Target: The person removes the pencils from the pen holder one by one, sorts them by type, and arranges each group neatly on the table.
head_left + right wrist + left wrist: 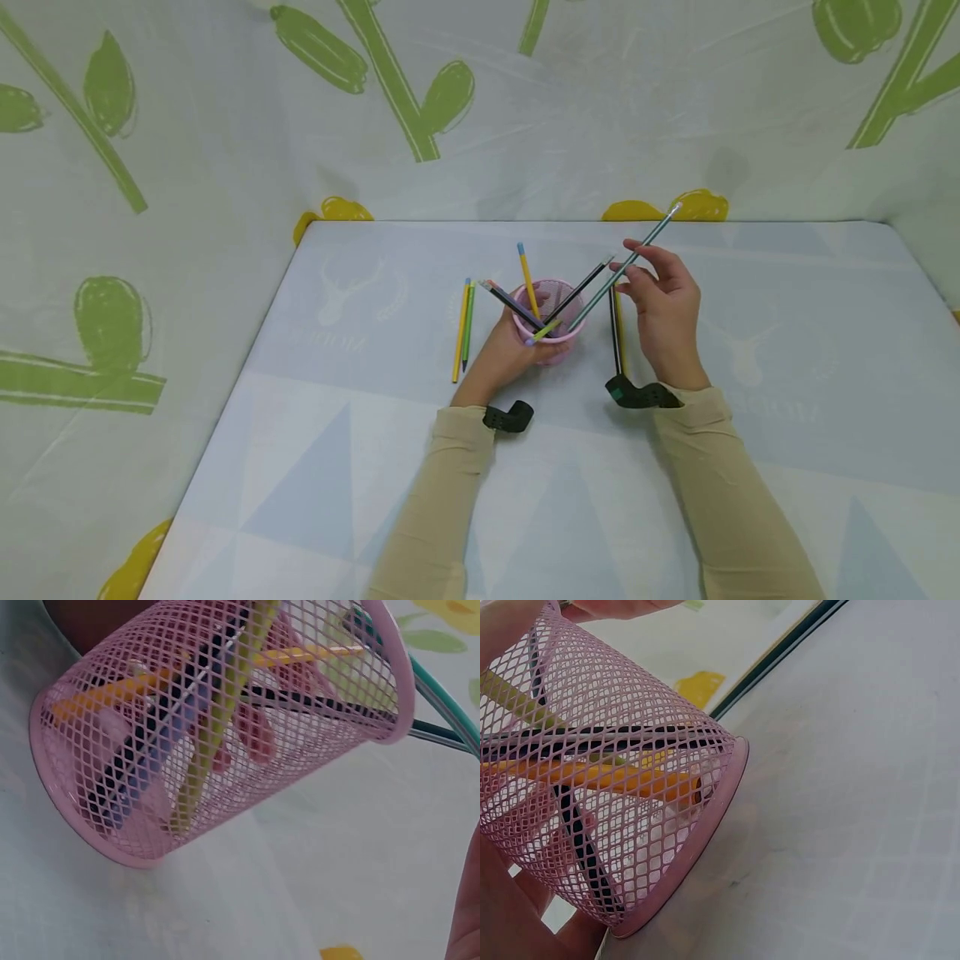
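Observation:
My left hand (497, 362) grips a pink mesh pencil cup (557, 358) around its side. Several pencils lean inside it, among them a yellow pencil (528, 279) with a blue end, black ones and a yellow-green one (545, 331). Between thumb and fingers, my right hand (666, 307) pinches a teal pencil (626, 265), slanted with its lower end at the cup's mouth. The right wrist view shows that teal pencil (442, 701) at the cup's rim (405, 675). Whether the cup's base (705, 840) touches the table cannot be told.
Left of the cup, a yellow pencil (460, 337) and a green pencil (468, 329) lie side by side on the table (360, 333). A black pencil (617, 342) and a yellow one lie near the right wrist. A patterned curtain (525, 125) stands behind the table's far edge.

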`<state>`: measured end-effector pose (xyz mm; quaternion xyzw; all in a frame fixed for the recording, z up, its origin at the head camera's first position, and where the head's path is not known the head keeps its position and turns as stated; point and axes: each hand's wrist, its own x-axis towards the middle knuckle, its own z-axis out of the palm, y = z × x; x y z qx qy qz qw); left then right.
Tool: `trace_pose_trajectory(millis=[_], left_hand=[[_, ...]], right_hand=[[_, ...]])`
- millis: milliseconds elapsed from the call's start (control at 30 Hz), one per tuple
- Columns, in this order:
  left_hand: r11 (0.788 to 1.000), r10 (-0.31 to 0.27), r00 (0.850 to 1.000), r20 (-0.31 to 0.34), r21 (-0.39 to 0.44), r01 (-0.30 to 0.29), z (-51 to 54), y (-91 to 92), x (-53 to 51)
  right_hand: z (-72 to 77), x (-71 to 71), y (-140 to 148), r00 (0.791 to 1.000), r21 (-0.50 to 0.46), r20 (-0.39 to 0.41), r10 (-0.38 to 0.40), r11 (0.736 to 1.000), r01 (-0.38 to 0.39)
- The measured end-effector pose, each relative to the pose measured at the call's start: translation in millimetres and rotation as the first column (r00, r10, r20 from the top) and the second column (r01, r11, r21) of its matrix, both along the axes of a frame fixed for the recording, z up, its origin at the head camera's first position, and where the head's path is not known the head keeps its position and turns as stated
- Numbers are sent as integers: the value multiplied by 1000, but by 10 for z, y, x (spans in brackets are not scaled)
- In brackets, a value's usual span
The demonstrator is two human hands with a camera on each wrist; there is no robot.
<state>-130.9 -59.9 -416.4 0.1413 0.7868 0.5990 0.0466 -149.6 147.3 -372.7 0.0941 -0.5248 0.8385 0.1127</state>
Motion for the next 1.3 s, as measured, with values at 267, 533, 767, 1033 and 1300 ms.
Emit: trace_pose_trajectory(millis=[267,533,767,1033,1300], left_hand=[[1000,-14,999,38,-12,14,131,9,31],[999,-8,999,42,-52,10,339,18,145],[1000,-12,999,43,-19,13,309,8,129],[999,-3,998,67,-36,5,221,-8,86],[1000,-8,997,75,-22,10,258,-9,101]], right_hand=[[-55,-89,129,999,-159,31,-15,987,19],[-89,-118,254,982,-89,170,77,994,-63],[-133,-123,358,953,80,279,121,986,-149],[-223,-150,472,915,429,402,32,876,-219],[-347,-192,518,905,617,426,8,729,-296]])
